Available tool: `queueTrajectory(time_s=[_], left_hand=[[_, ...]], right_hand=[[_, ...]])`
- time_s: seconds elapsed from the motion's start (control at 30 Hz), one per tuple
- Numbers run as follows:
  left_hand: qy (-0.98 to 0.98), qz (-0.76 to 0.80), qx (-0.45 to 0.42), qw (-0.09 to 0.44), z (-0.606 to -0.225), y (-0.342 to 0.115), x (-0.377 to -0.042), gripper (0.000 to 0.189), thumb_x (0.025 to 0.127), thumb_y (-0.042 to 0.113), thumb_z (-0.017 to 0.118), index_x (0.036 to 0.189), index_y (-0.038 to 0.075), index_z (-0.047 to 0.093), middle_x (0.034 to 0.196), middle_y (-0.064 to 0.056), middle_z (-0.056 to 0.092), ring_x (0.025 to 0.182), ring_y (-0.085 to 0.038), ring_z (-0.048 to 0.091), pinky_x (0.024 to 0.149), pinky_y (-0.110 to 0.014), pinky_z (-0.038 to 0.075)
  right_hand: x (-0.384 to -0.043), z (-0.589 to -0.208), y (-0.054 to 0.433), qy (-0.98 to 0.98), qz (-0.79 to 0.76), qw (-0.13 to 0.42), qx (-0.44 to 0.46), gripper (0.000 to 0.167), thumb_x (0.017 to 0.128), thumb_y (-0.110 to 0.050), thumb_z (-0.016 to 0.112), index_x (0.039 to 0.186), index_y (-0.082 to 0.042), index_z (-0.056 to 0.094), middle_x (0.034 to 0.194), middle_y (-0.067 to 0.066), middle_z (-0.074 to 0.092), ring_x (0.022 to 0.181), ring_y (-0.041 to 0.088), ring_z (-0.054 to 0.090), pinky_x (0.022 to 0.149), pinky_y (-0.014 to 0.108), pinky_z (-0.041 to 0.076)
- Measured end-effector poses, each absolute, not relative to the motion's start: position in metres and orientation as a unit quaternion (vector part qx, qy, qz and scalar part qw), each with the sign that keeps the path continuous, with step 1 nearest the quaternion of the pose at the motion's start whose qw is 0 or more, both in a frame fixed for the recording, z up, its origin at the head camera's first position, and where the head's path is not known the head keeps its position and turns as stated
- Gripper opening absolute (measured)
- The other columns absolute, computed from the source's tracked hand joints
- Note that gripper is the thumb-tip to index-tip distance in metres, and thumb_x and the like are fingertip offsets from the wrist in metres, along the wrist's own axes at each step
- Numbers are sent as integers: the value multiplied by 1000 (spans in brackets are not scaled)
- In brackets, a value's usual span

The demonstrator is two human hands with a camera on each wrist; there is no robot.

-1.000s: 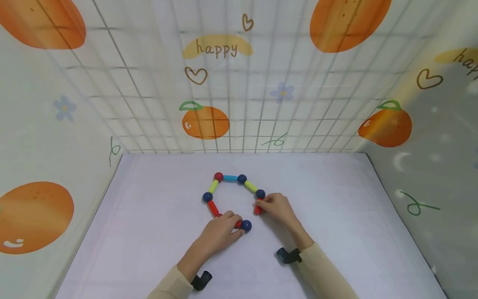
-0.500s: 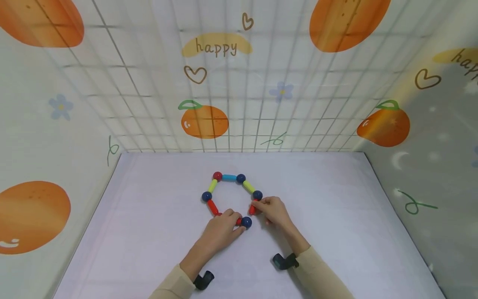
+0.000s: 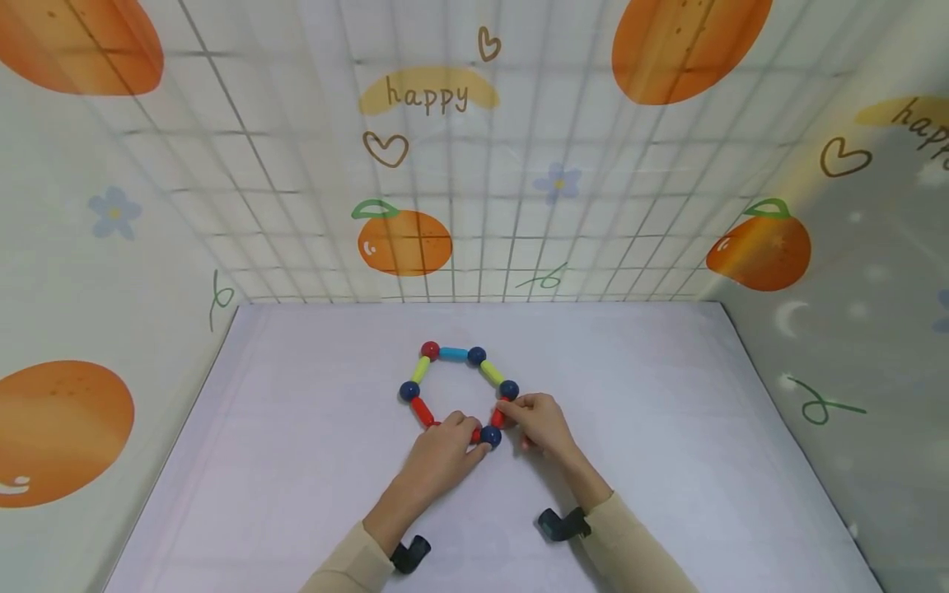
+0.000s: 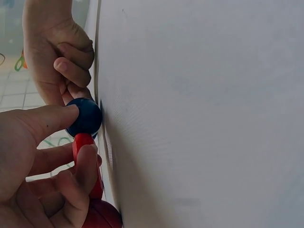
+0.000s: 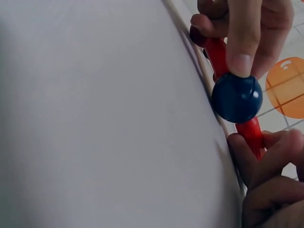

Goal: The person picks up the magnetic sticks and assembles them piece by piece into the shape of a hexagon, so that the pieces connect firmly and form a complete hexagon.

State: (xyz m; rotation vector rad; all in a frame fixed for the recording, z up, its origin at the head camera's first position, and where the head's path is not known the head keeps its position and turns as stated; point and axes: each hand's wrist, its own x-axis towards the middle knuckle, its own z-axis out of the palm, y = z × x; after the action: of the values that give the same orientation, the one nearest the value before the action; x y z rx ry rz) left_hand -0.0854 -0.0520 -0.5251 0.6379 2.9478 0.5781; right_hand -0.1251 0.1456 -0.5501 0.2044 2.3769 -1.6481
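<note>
A ring of magnetic sticks and balls lies on the white table in the head view. My left hand (image 3: 441, 453) holds its near side: the thumb presses the near dark blue ball (image 4: 85, 116) and the fingers curl about a red magnetic stick (image 4: 96, 185). Beyond that stick sits a red ball (image 4: 102, 214), mostly covered by the hand in the head view. My right hand (image 3: 544, 424) pinches another red magnetic stick (image 3: 498, 414), which runs from the right-hand dark blue ball (image 3: 508, 389) down to the near dark blue ball.
The ring's far side has a red ball (image 3: 430, 352), a light blue stick (image 3: 453, 354), a dark blue ball (image 3: 477, 356) and a yellow-green stick (image 3: 493, 373). A fruit-printed curtain (image 3: 593, 239) stands behind the table (image 3: 652, 395).
My right hand has swung its red stick leftward and down to the near blue ball, closing the gap between them. My left hand has edged that ball slightly away from me.
</note>
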Motion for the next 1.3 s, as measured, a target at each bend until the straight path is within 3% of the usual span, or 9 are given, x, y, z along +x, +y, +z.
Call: queueTrajectory(time_s=[0.2, 0.37, 0.53, 0.7, 0.87, 1.13, 1.3], left_hand=[[957, 214, 194, 30, -523, -60, -82, 45, 89, 39, 77, 123, 10, 67, 111, -7, 63, 84, -17, 66, 75, -28, 57], [956, 257, 138, -12, -514, -86, -88, 42, 89, 36, 77, 123, 14, 67, 114, -6, 62, 80, -16, 60, 68, -28, 54], [959, 273, 69, -36, -509, -120, -105, 45, 89, 31, 77, 127, 10, 63, 112, -11, 59, 77, -19, 59, 65, -30, 54], [955, 295, 32, -9, -515, -141, -120, 56, 91, 32, 74, 136, 5, 55, 124, -18, 55, 94, -29, 65, 77, -42, 58], [949, 313, 37, 24, -518, -143, -132, 60, 91, 34, 74, 140, 4, 54, 127, -19, 57, 110, -33, 60, 87, -51, 54], [948, 314, 42, 21, -521, -145, -137, 40, 91, 25, 74, 124, 5, 65, 107, -13, 63, 85, -23, 56, 70, -36, 52], [942, 331, 43, 25, -522, -144, -135, 38, 90, 24, 76, 120, 3, 66, 103, -12, 64, 81, -22, 55, 66, -33, 49]], right_hand=[[-125, -553, 150, 824, -552, 116, 55, 37, 91, -44, 72, 89, -8, 74, 74, 4, 70, 37, 13, 51, 35, 22, 32], [-127, -552, 161, 843, -529, 89, 47, 35, 91, -44, 72, 96, -9, 68, 75, 2, 69, 43, 18, 55, 39, 25, 38], [-134, -547, 170, 857, -510, 70, 25, 32, 92, -37, 73, 105, -10, 62, 80, 5, 66, 51, 20, 55, 44, 29, 44], [-143, -544, 172, 871, -486, 66, -24, 36, 94, -29, 73, 122, -11, 63, 97, 7, 67, 64, 18, 60, 56, 31, 50], [-149, -541, 168, 882, -463, 80, -48, 35, 93, -25, 74, 125, -15, 65, 103, 7, 66, 75, 19, 63, 64, 31, 54], [-152, -541, 164, 886, -454, 84, -46, 33, 92, -21, 74, 123, -14, 66, 99, 6, 65, 74, 18, 62, 64, 31, 54], [-151, -540, 165, 886, -455, 84, -41, 31, 91, -20, 75, 121, -15, 67, 99, 6, 65, 77, 19, 63, 65, 31, 54]])
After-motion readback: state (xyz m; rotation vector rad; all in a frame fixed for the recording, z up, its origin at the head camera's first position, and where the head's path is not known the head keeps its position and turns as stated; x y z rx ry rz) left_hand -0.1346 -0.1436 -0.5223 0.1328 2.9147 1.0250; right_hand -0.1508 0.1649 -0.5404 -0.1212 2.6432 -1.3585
